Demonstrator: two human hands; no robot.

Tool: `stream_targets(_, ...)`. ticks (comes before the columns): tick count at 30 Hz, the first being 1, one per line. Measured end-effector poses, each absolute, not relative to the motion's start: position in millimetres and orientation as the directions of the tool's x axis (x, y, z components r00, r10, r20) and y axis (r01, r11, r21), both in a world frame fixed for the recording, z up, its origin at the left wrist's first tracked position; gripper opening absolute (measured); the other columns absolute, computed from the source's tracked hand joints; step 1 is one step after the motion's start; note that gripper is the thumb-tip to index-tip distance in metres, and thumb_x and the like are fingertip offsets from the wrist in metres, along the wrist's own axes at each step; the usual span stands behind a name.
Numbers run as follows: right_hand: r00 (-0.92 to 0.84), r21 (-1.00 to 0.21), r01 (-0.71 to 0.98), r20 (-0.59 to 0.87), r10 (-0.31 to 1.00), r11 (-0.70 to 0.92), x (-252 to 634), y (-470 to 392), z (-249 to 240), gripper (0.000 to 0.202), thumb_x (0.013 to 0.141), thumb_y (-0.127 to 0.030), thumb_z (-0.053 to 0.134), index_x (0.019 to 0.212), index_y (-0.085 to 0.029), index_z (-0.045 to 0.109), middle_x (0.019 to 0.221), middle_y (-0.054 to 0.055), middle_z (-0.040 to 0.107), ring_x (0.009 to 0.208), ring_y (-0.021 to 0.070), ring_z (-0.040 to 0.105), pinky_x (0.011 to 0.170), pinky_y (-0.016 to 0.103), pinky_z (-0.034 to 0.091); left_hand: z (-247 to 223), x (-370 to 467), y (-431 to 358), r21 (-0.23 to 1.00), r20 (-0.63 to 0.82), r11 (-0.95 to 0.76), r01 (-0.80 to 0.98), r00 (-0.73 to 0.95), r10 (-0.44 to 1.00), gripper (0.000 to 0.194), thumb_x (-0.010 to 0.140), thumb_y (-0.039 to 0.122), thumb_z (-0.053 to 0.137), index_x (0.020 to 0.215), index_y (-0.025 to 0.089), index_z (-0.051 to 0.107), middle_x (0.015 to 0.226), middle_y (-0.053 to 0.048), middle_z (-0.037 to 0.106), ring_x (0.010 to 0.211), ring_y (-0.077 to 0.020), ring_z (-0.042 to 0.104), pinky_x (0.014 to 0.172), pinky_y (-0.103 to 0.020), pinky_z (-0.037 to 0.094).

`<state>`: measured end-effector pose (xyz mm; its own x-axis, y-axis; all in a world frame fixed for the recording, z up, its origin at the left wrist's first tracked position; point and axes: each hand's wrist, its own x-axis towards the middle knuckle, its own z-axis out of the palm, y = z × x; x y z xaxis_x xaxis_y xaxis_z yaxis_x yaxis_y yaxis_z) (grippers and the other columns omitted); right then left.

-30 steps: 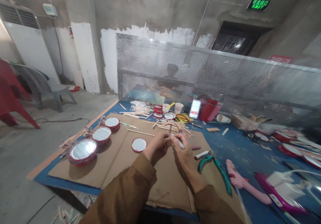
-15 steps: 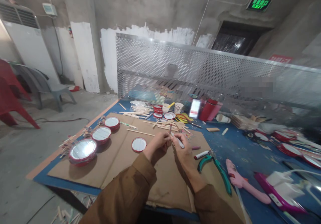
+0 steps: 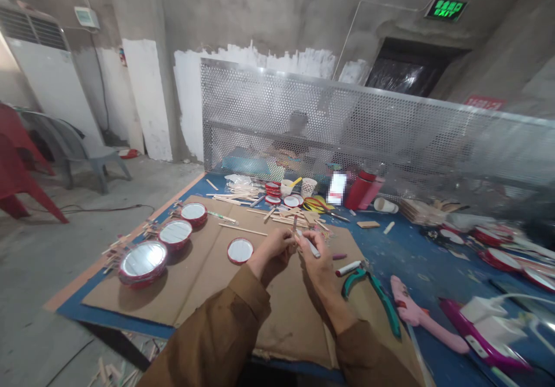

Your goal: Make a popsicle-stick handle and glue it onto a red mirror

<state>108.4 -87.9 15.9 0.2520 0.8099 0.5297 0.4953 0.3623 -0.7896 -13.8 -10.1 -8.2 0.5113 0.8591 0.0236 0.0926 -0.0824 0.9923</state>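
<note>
My left hand (image 3: 280, 247) is closed over the cardboard, its fingers pinching a short reddish-brown stick (image 3: 295, 223) that points upward. Close against it, my right hand (image 3: 317, 260) grips a white marker (image 3: 313, 249), whose tip meets the stick near my left fingertips. The exact contact is partly hidden by the fingers. To the left of my hands lies a round white disc with a red rim (image 3: 240, 250). A red-and-white marker (image 3: 348, 268) and a dark purple pen-like piece (image 3: 339, 256) rest just right of my right hand.
Three red-rimmed drum-like pieces (image 3: 143, 262) line the left of the cardboard (image 3: 208, 294). Loose wooden sticks (image 3: 295, 216) lie behind my hands. Green-handled pliers (image 3: 381, 300), a pink glue gun (image 3: 427, 317) and a purple power strip (image 3: 481, 335) are at right. A perforated metal screen (image 3: 260, 103) stands behind.
Almost nothing differs. The marker in my right hand has shifted very slightly; both hands keep their place and their hold.
</note>
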Motion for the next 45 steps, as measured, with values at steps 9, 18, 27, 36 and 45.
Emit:
stream_targets(9, 0.278, -0.779, 0.505, 0.554, 0.784, 0.372, 108, -87, 16, 0.028, 0.087, -0.049, 0.061, 0.088, -0.021, 0.065, 0.084, 0.006, 0.071, 0.079, 0.0224, 0.064, 0.077, 0.035, 0.051, -2, -15, -13, 0.99, -0.002, -0.068, 0.122, 0.497, 0.868, 0.017, 0.078, 0.024, 0.059, 0.064, 0.016, 0.054, 0.053, 0.003, 0.049, 0.047, -0.0091, 0.044, 0.048, -0.022, 0.032)
stream_targets(18, 0.222, -0.774, 0.522, 0.53, 0.819, 0.359, 107, -89, 16, 0.026, 0.088, -0.046, 0.059, 0.088, -0.021, 0.065, 0.089, 0.007, 0.072, 0.083, 0.0222, 0.063, 0.079, 0.034, 0.05, -7, -15, -11, 0.993, 0.001, -0.063, 0.104, 0.514, 0.858, 0.019, 0.08, 0.028, 0.06, 0.066, 0.016, 0.054, 0.052, 0.003, 0.049, 0.045, -0.0092, 0.045, 0.048, -0.022, 0.034)
stream_targets(27, 0.232, -0.791, 0.505, 0.509, 0.829, 0.345, 108, -89, 14, 0.029, 0.087, -0.048, 0.058, 0.088, -0.021, 0.065, 0.09, 0.007, 0.072, 0.084, 0.0225, 0.064, 0.08, 0.034, 0.05, -9, -14, -9, 0.994, 0.032, -0.081, 0.078, 0.492, 0.87, 0.023, 0.077, 0.031, 0.065, 0.064, 0.015, 0.054, 0.05, 0.003, 0.049, 0.046, -0.0077, 0.043, 0.046, -0.02, 0.032)
stream_targets(36, 0.222, -0.792, 0.513, 0.494, 0.841, 0.331, 107, -91, 17, 0.03, 0.087, -0.049, 0.057, 0.089, -0.02, 0.064, 0.089, 0.008, 0.071, 0.084, 0.0235, 0.064, 0.08, 0.035, 0.05, -13, -15, -8, 0.991, 0.039, -0.098, 0.095, 0.491, 0.87, 0.02, 0.078, 0.031, 0.061, 0.066, 0.016, 0.055, 0.053, 0.003, 0.049, 0.05, -0.0086, 0.043, 0.048, -0.02, 0.03)
stream_targets(45, 0.22, -0.771, 0.53, 0.528, 0.82, 0.354, 110, -88, 14, 0.029, 0.088, -0.049, 0.059, 0.088, -0.02, 0.065, 0.089, 0.008, 0.071, 0.084, 0.0229, 0.064, 0.08, 0.036, 0.049, -16, -13, -4, 0.985, 0.077, -0.143, 0.095, 0.495, 0.866, 0.018, 0.078, 0.027, 0.06, 0.065, 0.015, 0.055, 0.055, 0.003, 0.05, 0.052, -0.0091, 0.044, 0.051, -0.022, 0.032)
